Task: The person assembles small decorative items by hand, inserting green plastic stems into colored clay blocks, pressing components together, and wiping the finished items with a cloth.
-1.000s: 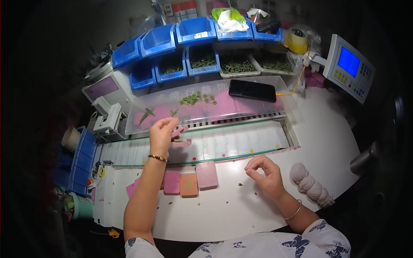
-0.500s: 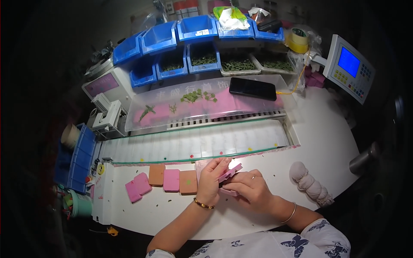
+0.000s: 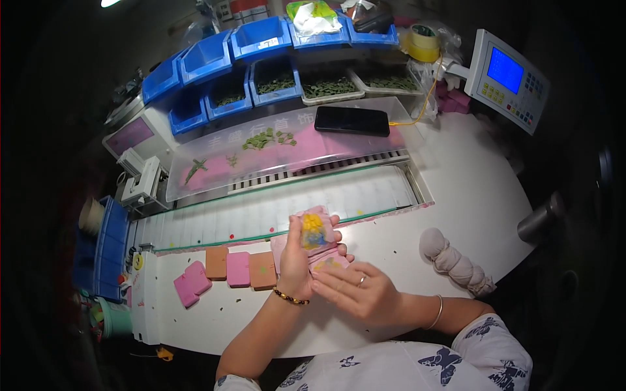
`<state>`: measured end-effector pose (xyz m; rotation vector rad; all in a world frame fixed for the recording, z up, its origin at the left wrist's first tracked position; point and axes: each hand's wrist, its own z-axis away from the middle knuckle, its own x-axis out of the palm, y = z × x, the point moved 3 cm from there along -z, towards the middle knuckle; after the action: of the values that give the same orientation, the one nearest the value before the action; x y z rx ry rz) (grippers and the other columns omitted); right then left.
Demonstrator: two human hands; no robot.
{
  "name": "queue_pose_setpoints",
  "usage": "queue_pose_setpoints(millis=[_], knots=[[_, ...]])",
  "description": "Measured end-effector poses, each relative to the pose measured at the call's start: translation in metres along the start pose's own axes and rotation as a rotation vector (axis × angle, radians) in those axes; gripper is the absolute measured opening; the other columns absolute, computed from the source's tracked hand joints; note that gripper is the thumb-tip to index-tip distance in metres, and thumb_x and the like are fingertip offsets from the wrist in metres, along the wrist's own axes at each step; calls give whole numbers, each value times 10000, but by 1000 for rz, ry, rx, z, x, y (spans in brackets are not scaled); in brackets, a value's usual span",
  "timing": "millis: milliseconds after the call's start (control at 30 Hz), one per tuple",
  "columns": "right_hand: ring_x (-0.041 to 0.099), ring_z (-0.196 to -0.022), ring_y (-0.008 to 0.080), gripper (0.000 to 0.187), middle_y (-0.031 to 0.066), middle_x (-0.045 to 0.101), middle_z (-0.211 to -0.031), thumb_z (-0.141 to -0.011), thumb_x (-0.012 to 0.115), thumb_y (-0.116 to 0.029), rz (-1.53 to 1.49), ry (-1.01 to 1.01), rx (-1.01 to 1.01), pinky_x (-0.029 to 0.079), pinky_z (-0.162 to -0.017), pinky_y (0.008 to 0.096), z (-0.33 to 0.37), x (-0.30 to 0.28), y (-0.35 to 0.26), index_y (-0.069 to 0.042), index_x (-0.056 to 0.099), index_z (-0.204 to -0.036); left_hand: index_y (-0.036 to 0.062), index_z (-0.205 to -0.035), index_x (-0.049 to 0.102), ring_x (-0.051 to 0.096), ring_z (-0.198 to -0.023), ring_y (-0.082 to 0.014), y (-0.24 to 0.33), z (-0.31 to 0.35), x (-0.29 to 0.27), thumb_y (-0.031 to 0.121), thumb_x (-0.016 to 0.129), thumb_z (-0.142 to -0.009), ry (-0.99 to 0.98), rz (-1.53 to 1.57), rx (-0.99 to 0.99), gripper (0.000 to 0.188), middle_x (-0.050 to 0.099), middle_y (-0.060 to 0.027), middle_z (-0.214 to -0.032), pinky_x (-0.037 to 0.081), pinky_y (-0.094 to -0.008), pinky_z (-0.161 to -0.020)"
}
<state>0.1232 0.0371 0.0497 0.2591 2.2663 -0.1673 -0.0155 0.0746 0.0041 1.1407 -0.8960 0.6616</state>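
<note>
A pink rubber mould (image 3: 315, 229) lies spread open in my left hand (image 3: 297, 256). Its upper half shows yellow and blue smears on the inner face, and my left fingers wrap round behind it with the thumb along its left side. The lower half carries a fainter yellow mark. My right hand (image 3: 358, 291) is at that lower half's near edge, its fingers together over it and the thumb hidden. Left of my wrist, a row of pink moulds (image 3: 238, 270) and orange-brown moulds (image 3: 263, 270) lies on the white table (image 3: 261, 332).
Behind my hands runs a long white panel (image 3: 195, 225) with a green edge. Beyond it, a clear plastic cover (image 3: 391, 107) bears green pieces and a black phone (image 3: 352, 122). Blue bins (image 3: 261, 39) stand at the back, a control screen (image 3: 505, 70) at right, a knotted cloth bundle (image 3: 450, 260) nearer.
The mould has been opened out flat, so its stained inner faces now show. My right hand has shifted down to the lower half. The whole view has moved a little.
</note>
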Motion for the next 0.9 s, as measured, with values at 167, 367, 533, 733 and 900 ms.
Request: queue_pose_setpoints(millis=[167, 367, 533, 733, 900], knots=[[581, -1172, 256, 381, 152, 615, -1232, -811, 601, -92, -99, -73, 28, 488, -888, 364, 15, -25, 3, 3, 620, -1179, -6, -1183, 495, 607, -660, -231, -2, -2, 5, 623, 254, -969, 93, -160, 108, 706, 591, -99, -816, 548, -397, -597], [457, -1266, 389, 674, 203, 464, -1386, -720, 744, -158, 99, -247, 624, 351, -1050, 477, 83, -85, 54, 25, 486, -1314, -12, -1178, 508, 617, -632, -232, -1, 1, -12, 626, 271, -954, 175, -253, 116, 717, 607, -106, -801, 550, -403, -561], [511, -1177, 391, 737, 212, 449, -1374, -720, 714, -49, 41, -426, 839, 421, -986, 425, 128, -97, 66, -49, 423, -1397, -51, -1151, 531, 618, -601, -214, -12, -1, 1, 566, 247, -986, 140, -260, 81, 699, 624, -130, -770, 532, -333, -591], [580, -1070, 336, 643, 206, 508, -1320, -705, 674, 12, 182, -377, 640, 459, -920, 408, 74, -110, 60, -55, 527, -1328, -49, -1111, 553, 624, -585, -207, -34, -2, 14, 539, 244, -998, 99, -373, 21, 674, 626, -145, -777, 536, -328, -561], [638, -944, 295, 604, 250, 530, -1313, -711, 629, 9, 294, 156, 322, 505, -805, 339, 12, -103, 47, -44, 559, -1308, -34, -1151, 549, 655, -688, -213, -33, 5, -3, 515, 226, -1010, 95, -400, 1, 652, 644, -145, -857, 546, -341, -662]])
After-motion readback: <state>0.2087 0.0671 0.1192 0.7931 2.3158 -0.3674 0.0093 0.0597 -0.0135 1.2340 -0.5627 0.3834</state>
